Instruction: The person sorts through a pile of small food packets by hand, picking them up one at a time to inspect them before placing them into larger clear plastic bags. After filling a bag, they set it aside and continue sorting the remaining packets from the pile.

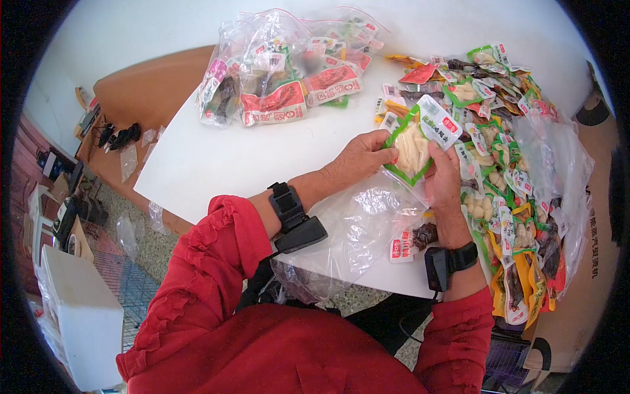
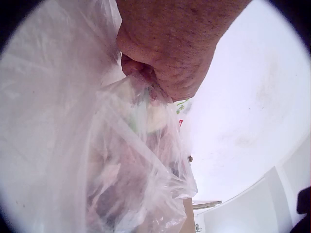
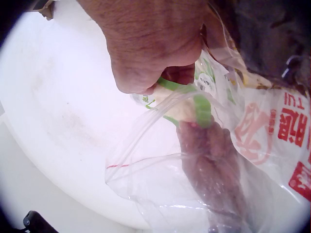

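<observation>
Between both hands is a green-edged snack packet (image 1: 412, 150) with pale pieces inside and a white printed label. My left hand (image 1: 361, 157) pinches its left edge, thumb on the front. On its lower right side my right hand (image 1: 443, 176) grips it with curled fingers. A clear plastic bag (image 1: 354, 220) spreads below the hands over the table's front edge. In the right wrist view, the bag's rim (image 3: 146, 126) crosses in front of the packet (image 3: 201, 109), and the left hand shows through the film. The left wrist view has film (image 2: 141, 160) right at the left hand's fingers.
Many mixed snack packets (image 1: 476, 88) are heaped along the right of the white table (image 1: 197, 164). Filled clear bags (image 1: 282, 65) stand at the back. A dark-filled packet (image 1: 420, 236) lies by the right wrist, and crumpled film (image 1: 571, 164) covers the heap's right side.
</observation>
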The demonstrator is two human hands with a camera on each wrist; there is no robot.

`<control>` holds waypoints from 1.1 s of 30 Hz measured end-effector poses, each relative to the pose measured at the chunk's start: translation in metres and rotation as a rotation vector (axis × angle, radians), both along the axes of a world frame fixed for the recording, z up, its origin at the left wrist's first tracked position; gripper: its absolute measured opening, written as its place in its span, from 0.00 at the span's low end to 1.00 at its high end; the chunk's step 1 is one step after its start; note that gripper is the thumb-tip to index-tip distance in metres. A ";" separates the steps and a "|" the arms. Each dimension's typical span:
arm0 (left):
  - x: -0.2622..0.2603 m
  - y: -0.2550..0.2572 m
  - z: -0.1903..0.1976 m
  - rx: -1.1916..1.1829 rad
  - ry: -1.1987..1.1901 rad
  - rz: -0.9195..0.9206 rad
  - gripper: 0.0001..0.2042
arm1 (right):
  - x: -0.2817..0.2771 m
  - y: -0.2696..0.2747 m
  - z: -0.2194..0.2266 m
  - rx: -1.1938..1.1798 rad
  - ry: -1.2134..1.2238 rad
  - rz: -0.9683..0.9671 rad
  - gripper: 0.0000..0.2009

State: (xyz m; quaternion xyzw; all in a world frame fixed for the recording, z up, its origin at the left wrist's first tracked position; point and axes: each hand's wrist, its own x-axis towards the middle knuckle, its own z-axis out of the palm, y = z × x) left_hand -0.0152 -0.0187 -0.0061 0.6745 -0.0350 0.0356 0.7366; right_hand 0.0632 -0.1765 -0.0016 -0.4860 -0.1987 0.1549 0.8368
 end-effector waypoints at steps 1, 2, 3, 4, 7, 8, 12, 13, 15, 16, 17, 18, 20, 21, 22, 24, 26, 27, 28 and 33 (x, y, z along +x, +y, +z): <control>0.000 0.000 0.000 0.003 0.000 -0.003 0.14 | 0.000 0.000 0.000 0.003 -0.003 0.000 0.15; 0.000 0.000 0.000 0.006 0.001 -0.005 0.14 | 0.000 0.000 0.000 0.003 -0.003 0.000 0.15; -0.001 0.000 0.002 0.005 0.001 -0.005 0.14 | 0.000 0.000 0.000 0.001 -0.008 0.004 0.15; -0.002 -0.001 0.004 0.007 0.004 0.009 0.12 | 0.000 0.000 0.000 -0.001 -0.014 0.007 0.15; -0.004 -0.002 0.006 0.004 0.005 0.024 0.09 | 0.001 0.000 -0.001 0.005 -0.016 0.005 0.15; -0.004 -0.002 0.007 0.000 0.005 0.024 0.09 | 0.001 0.000 -0.001 0.005 -0.016 0.005 0.15; -0.003 -0.002 0.005 -0.004 0.001 0.022 0.09 | 0.001 0.000 -0.001 0.006 -0.006 0.007 0.15; -0.003 -0.002 0.006 -0.006 0.004 0.021 0.09 | 0.000 0.000 0.000 0.008 -0.009 0.009 0.15; -0.003 -0.001 0.005 -0.009 0.008 0.020 0.09 | -0.001 0.000 0.000 0.012 -0.013 0.011 0.15; -0.002 -0.001 0.004 0.006 0.001 0.008 0.11 | -0.001 0.000 0.001 0.016 -0.017 0.012 0.15; -0.001 0.000 0.002 0.021 -0.004 -0.003 0.13 | -0.001 0.001 0.001 0.016 -0.016 0.012 0.15; 0.000 0.000 0.002 0.021 -0.004 -0.003 0.13 | -0.001 0.001 0.001 0.008 -0.041 -0.014 0.15; 0.002 0.001 0.000 0.121 -0.103 0.078 0.10 | 0.001 0.001 0.000 -0.001 -0.065 -0.041 0.15; 0.001 0.000 0.004 0.120 -0.100 0.077 0.10 | 0.004 -0.001 0.000 -0.022 -0.066 -0.099 0.15; -0.001 0.000 0.008 0.072 -0.130 0.127 0.10 | 0.005 -0.002 -0.001 -0.043 -0.065 -0.157 0.15; -0.003 0.005 0.013 0.100 -0.162 0.178 0.11 | 0.006 -0.003 0.002 -0.035 -0.053 -0.208 0.14; -0.001 0.014 0.016 0.254 -0.196 0.168 0.11 | 0.011 -0.004 0.001 -0.006 -0.052 -0.277 0.13; -0.001 0.017 0.019 0.407 -0.231 0.157 0.11 | 0.010 -0.004 0.002 -0.006 -0.050 -0.277 0.13; -0.001 0.020 0.022 0.408 -0.230 0.155 0.11 | 0.008 -0.004 0.005 -0.027 -0.074 -0.275 0.13; -0.009 0.025 0.035 0.712 -0.272 -0.067 0.09 | 0.005 -0.002 0.005 -0.060 -0.087 -0.205 0.16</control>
